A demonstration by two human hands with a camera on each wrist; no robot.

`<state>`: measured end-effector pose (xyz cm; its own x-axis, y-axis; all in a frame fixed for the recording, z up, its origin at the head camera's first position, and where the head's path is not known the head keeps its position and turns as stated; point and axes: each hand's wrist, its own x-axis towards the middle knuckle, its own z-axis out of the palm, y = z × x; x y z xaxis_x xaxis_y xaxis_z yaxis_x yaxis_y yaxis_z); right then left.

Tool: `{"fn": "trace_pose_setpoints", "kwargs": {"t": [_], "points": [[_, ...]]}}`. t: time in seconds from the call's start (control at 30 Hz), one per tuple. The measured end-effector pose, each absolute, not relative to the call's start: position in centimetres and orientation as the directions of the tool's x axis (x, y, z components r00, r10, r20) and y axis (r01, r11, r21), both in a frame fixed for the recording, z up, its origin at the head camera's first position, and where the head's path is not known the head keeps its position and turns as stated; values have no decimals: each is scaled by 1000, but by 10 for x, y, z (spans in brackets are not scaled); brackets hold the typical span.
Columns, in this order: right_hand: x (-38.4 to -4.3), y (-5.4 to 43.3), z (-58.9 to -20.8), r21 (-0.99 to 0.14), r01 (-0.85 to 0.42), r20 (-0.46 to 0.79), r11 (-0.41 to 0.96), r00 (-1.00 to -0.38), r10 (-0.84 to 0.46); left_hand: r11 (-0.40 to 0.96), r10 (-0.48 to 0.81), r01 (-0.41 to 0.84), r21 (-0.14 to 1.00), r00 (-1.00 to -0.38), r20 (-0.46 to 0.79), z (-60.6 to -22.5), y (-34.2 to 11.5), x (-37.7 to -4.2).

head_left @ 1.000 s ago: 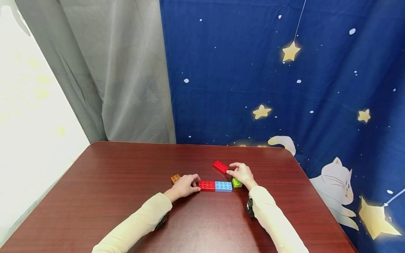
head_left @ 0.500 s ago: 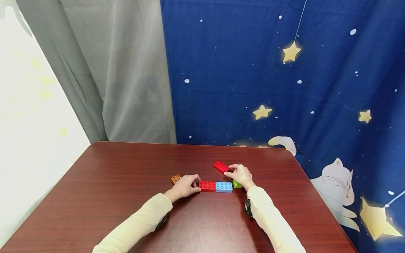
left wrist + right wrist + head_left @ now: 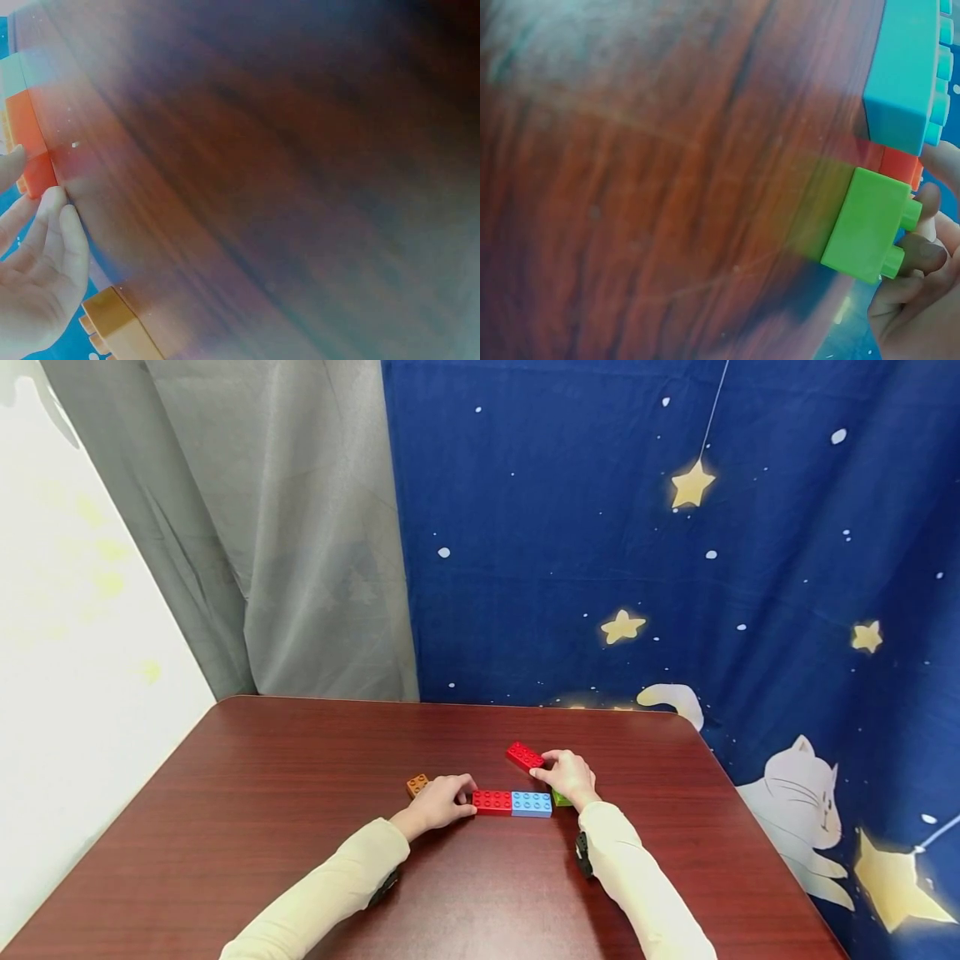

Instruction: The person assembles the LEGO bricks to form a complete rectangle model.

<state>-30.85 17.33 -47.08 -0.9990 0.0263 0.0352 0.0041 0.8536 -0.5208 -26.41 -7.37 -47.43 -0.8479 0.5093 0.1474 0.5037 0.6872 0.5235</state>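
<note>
My left hand rests on the table at the left end of a red toy building brick, gripping that end between thumb and fingers. Against the red brick's right end lies a light blue brick, the two in one straight row. Farther back, a second red brick lies at a slant. My right hand pinches its near right end with thumb and forefinger. Partly hidden beneath that hand is a green brick, smaller, standing beside the blue one. An orange-brown brick lies just behind my left hand.
All the bricks lie on a dark red-brown wooden table. Behind its far edge hang a grey curtain and a blue curtain with stars and a cat. A white surface stands at the left.
My right hand has shifted slightly left, its thumb and forefinger coming around the end of the slanted red brick. The left hand and the bricks have stayed in place.
</note>
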Motion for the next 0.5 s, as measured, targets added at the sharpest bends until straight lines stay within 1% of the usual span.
{"fn": "trace_pose_setpoints", "kwargs": {"t": [0.5], "points": [[-310, 172, -471, -487, -6, 45, 873, -999, 18, 690, 507, 493, 530, -852, 131, -474, -74, -265]]}}
